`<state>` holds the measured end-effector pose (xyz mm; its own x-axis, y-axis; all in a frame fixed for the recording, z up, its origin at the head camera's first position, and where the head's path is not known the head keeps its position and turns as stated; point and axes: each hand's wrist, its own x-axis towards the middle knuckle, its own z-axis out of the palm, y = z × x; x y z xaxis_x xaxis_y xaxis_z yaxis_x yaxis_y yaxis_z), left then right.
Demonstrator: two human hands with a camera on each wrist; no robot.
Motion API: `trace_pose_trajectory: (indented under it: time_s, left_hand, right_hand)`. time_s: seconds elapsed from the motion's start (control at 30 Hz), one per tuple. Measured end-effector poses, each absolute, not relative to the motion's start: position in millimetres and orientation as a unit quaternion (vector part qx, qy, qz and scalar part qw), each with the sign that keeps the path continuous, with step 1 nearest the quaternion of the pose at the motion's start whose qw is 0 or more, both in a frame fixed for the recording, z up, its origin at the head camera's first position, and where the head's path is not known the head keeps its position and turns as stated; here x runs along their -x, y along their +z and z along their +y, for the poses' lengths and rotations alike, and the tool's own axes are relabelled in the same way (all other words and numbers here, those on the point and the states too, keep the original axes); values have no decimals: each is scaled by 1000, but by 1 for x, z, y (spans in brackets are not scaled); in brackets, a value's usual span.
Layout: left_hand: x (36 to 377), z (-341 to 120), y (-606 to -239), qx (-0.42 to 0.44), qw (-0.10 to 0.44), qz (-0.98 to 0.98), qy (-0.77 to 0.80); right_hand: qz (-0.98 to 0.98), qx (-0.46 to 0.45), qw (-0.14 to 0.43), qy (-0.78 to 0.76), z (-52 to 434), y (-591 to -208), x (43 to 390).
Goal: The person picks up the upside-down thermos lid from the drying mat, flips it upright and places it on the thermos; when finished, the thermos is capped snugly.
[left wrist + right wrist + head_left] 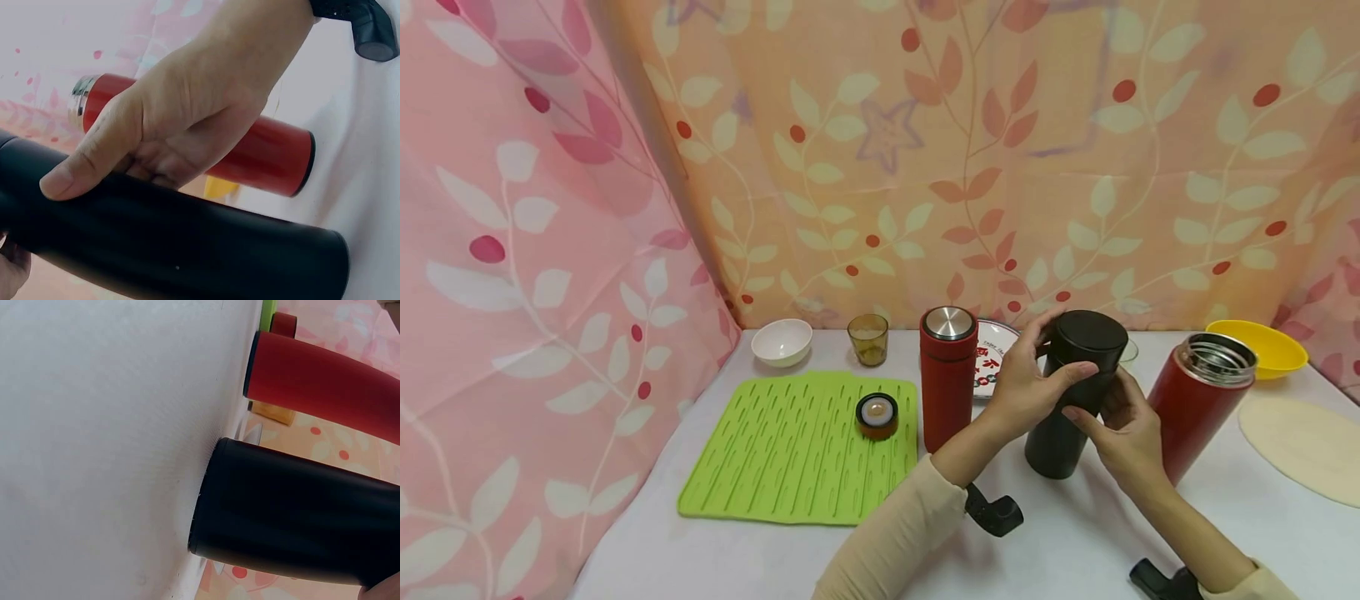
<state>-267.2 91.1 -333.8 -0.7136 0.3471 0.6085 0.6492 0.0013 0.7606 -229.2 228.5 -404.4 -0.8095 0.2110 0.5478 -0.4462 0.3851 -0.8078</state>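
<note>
A black thermos (1056, 446) stands between my hands, its wide black lid (1088, 331) in place on top. My left hand (1024, 387) grips it high up around the lid, thumb across the front. Lower down, my right hand (1126, 433) holds the body from the right side; its thumb lies along the dark wall in the left wrist view. In the right wrist view the base of the black thermos (281, 512) meets the white tabletop. Just to the right is a red thermos (1198, 408) without a lid, its steel mouth bare.
A red thermos (947, 392) with a steel-topped lid stands left of my hands. On the green mat (775, 450) lies a small round lid (877, 416). Behind are a white bowl (782, 343), amber glass (868, 340) and patterned plate (995, 350). A yellow bowl (1262, 348) and cream round mat (1303, 450) lie right.
</note>
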Motion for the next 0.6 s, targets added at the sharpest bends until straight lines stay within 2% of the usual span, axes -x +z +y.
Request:
trace_pose_trajectory:
  time_s: [0.13, 0.4, 0.6]
  left_hand:
    - [268, 91, -335, 360, 121, -689, -617]
    - [265, 102, -335, 316, 168, -711, -606]
    - [268, 99, -334, 336, 183, -699, -604]
  right_hand:
    - [-777, -78, 298, 548, 229, -405, 230]
    - [-792, -62, 288, 536, 229, -404, 228]
    - [-791, -61, 289, 536, 227, -403, 228]
